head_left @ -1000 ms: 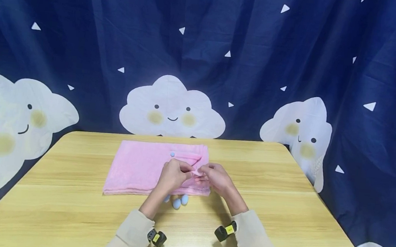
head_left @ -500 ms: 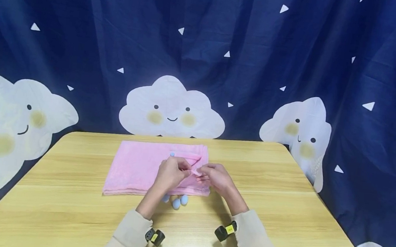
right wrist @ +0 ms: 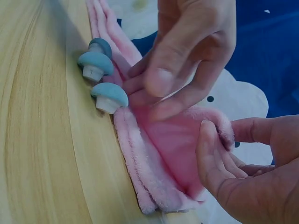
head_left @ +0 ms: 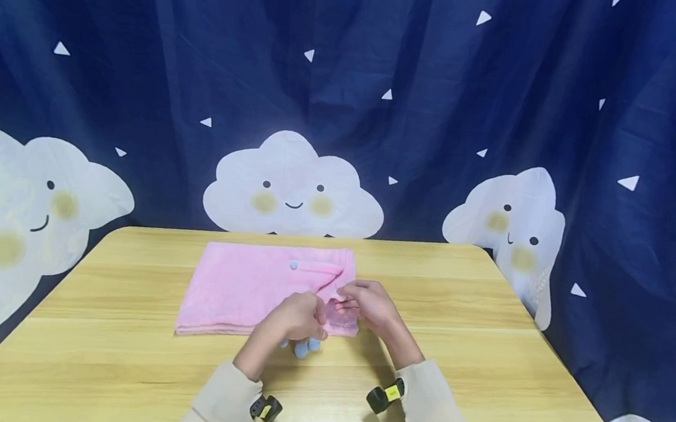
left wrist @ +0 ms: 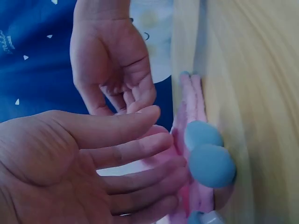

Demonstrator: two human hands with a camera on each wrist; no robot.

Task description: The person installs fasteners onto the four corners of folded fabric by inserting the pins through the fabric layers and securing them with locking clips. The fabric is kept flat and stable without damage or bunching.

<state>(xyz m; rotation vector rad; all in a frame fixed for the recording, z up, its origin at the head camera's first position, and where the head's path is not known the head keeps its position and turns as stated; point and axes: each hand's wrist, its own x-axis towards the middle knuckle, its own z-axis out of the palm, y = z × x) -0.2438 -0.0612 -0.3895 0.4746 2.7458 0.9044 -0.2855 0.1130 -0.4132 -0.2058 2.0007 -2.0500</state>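
Note:
A folded pink plush blanket (head_left: 237, 283) lies on the table. My right hand (head_left: 369, 304) pinches its lifted edge near the right end; in the right wrist view, thumb and fingers grip the fluffy fold (right wrist: 215, 116) from both sides. My left hand (head_left: 297, 315) is lower, over the blanket's front edge, its fingers extended and holding nothing. Just below it are several mushroom-shaped clips (right wrist: 110, 96) with rounded blue caps and pale stems, partly hidden by the hand in the head view. Another blue-capped clip (head_left: 293, 265) sits on the blanket toward the back.
The wooden table (head_left: 82, 349) has rounded far corners. Behind it hangs a dark blue curtain (head_left: 348, 116) with white clouds and triangles. Each sleeve bears a black wrist camera, the left camera (head_left: 266, 408) and the right camera (head_left: 385, 396).
My left hand has left the pinched edge and moved down toward the clips, its fingers loosening. The right hand stays in place, holding the blanket.

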